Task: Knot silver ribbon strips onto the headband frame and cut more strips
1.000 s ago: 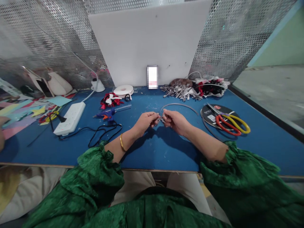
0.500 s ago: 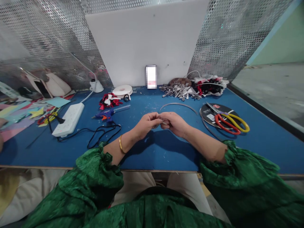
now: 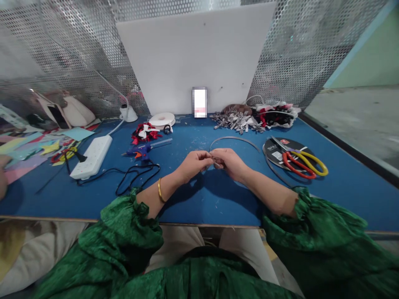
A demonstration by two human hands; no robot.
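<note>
My left hand (image 3: 195,162) and my right hand (image 3: 229,162) meet fingertip to fingertip above the middle of the blue table (image 3: 193,199). Both pinch one end of a thin grey headband (image 3: 234,138), whose arc curves away behind my right hand. A small grey ribbon piece seems to be caught between the fingers, mostly hidden. A gold bangle (image 3: 160,189) sits on my left wrist. Green sleeves cover both forearms.
Red and yellow scissors (image 3: 304,162) lie on a black disc (image 3: 277,150) at the right. Left of my hands lie a blue glue gun (image 3: 140,152), its black cord (image 3: 137,174) and a white power strip (image 3: 92,155). Grey ribbon bows (image 3: 237,120), red ribbons (image 3: 145,132) and a tape roll (image 3: 162,119) lie behind.
My fingertips have closed tighter together over the headband's end and shifted slightly; the small grey piece seen between them earlier is now mostly covered.
</note>
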